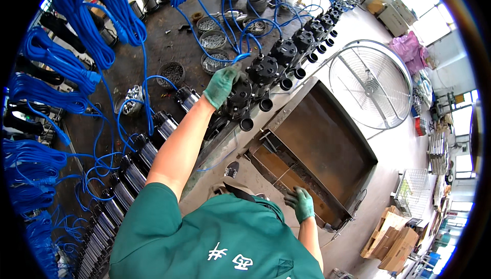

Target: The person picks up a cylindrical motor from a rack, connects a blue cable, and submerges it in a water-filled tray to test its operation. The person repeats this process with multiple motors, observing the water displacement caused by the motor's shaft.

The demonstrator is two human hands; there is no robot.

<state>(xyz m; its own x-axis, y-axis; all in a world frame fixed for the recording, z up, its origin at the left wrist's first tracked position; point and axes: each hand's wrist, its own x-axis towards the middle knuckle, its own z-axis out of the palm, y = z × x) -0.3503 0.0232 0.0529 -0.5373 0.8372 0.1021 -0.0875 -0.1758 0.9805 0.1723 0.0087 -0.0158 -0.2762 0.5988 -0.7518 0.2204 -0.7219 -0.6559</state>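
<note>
My left hand [219,86], in a green glove, reaches out to the row of black pump housings on the bench edge. Its fingers are closed beside the nearest black pump housing [238,100]; what they pinch, if anything, is hidden. Just beyond the fingertips lies the end of a blue cable [242,57]. Another black pump housing [263,69] stands right behind, with more in line toward the far end. My right hand [300,203], gloved too, hangs by the near side of a rusty metal tank [327,146], its fingers apart and holding nothing.
Coiled blue cables [84,18] hang along the left. Bowls of small metal parts [213,40] sit on the dark bench [163,44]. Silver motor bodies [148,151] line its near edge. A large round fan [371,85] stands beyond the tank, and cardboard [396,246] lies at right.
</note>
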